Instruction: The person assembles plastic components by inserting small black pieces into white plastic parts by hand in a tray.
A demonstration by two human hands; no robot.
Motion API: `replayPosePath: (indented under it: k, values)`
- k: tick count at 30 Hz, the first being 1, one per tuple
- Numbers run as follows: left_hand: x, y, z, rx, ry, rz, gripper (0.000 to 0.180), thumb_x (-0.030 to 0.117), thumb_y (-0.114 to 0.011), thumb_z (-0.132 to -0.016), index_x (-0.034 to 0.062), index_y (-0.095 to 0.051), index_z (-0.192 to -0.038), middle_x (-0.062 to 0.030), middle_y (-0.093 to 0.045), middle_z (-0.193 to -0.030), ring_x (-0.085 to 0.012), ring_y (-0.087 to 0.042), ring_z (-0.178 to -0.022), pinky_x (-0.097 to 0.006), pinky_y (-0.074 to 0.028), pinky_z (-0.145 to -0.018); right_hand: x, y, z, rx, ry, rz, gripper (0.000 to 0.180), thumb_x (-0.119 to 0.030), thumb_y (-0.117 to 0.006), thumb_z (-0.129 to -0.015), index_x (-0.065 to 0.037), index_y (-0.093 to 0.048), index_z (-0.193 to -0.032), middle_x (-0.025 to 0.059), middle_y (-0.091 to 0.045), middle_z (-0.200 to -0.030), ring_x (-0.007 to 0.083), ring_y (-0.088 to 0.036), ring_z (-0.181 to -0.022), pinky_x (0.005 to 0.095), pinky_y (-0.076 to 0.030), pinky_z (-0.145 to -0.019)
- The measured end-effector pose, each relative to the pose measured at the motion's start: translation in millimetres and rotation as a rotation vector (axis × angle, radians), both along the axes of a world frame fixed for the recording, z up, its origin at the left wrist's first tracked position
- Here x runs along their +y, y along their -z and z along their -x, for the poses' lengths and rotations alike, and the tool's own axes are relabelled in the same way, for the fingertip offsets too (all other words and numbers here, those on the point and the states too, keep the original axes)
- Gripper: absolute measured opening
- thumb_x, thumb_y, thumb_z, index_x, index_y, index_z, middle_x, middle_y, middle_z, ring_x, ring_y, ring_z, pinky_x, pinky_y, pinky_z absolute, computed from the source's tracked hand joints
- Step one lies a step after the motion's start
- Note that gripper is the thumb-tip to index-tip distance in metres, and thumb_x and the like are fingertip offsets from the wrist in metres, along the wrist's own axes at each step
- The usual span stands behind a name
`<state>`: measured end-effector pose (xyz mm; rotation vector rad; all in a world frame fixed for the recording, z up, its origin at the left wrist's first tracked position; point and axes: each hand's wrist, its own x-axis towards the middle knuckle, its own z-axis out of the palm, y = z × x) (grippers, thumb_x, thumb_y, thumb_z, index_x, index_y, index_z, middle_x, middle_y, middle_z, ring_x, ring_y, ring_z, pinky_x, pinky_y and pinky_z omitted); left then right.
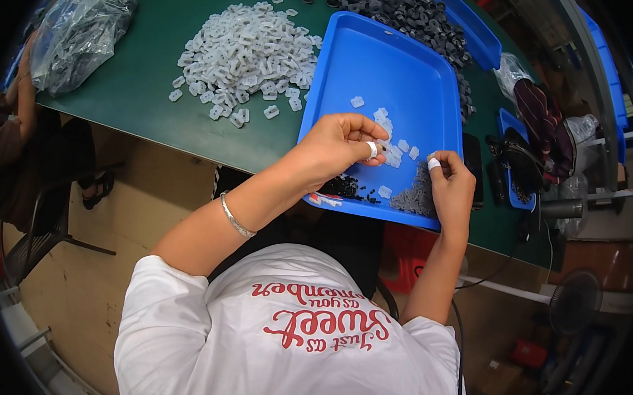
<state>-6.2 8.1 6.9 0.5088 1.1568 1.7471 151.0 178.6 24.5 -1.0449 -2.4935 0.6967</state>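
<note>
Blue tray (380, 72) holds translucent clips (391, 148) under both hands (341, 145).

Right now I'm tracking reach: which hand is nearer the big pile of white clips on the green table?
Left. The left hand is beside the pile of white clips; the right hand is farther right, over the blue tray.

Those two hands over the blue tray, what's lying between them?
Between left hand and right hand, small translucent white pieces lie on the blue tray, in the head view.
</note>
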Motion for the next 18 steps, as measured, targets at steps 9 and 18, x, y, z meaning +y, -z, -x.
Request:
replayPosePath:
  k: [9, 18]
  values:
    - [-1, 1, 1, -0.025, -0.073, 0.007, 0.021, -0.002, -0.062, -0.081, -0.0068, -0.059, -0.102, -0.0106, -0.065, -0.089, -0.0166, -0.067, -0.081, -0.025, -0.054, -0.073, -9, 0, 4, 0.420, -0.259, 0.740, 0.011, -0.007, -0.063, -0.090, 0.001, -0.062, -0.098, 0.0035, -0.063, -0.086, 0.0101, -0.060, -0.076, 0.0239, -0.051, -0.070]
    - [0, 5, -1, 0.019, -0.075, 0.018, 0.024, -0.003, -0.061, -0.081, -0.0064, -0.058, -0.105, -0.0108, -0.065, -0.089, -0.0158, -0.066, -0.078, -0.024, -0.054, -0.072, -40, 1, 19, 0.482, -0.355, 0.829, 0.015, -0.005, -0.062, -0.090, 0.001, -0.059, -0.103, 0.0054, -0.061, -0.093, 0.0107, -0.059, -0.081, 0.0254, -0.052, -0.072]
